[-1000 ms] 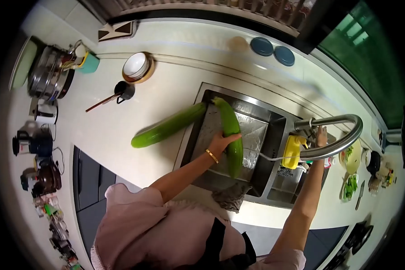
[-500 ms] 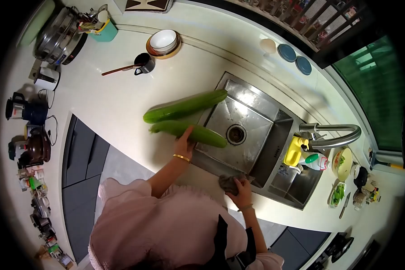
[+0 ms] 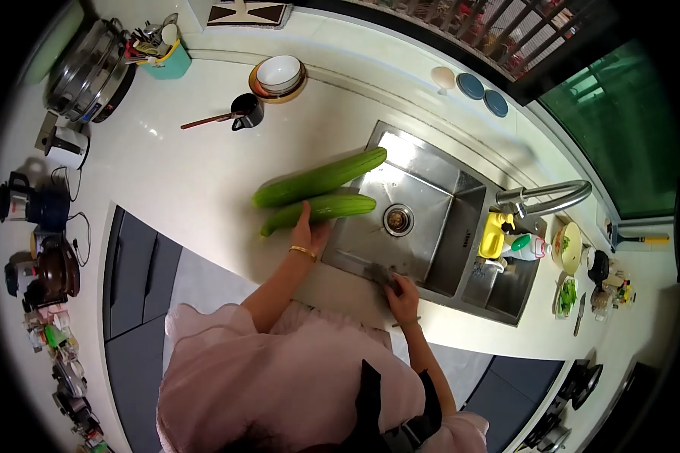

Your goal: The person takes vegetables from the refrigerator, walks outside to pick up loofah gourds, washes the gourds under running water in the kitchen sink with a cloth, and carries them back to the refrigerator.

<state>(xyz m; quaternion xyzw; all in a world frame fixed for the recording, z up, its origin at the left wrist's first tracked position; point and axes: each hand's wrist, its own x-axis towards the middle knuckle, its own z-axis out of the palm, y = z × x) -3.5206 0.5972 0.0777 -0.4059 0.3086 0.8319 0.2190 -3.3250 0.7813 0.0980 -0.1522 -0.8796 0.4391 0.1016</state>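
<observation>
Two long green gourds lie close together at the left side of the steel sink point(image 3: 431, 226), their right ends reaching over its rim. My left hand point(image 3: 310, 232) is closed on the nearer gourd point(image 3: 344, 205), thumb on top and the other fingers hidden beneath. The farther gourd point(image 3: 317, 178) rests just behind it, untouched by either hand. At the front rim of the sink, my right hand point(image 3: 403, 297) pinches a dark grey rag point(image 3: 378, 273), small and crumpled; its exact kind is hard to make out.
A curved faucet point(image 3: 555, 198) rises at the right, beside a yellow soap bottle point(image 3: 492, 235). Farther right lies a knife point(image 3: 579, 315) near a dish of cut greens point(image 3: 566, 297). Behind the gourds stand a black mug point(image 3: 248, 112) and stacked bowls point(image 3: 279, 75).
The nearer gourd has swung round, its right end now farther back and its left end closer to me. My right hand has moved slightly up to the sink's rim with the rag.
</observation>
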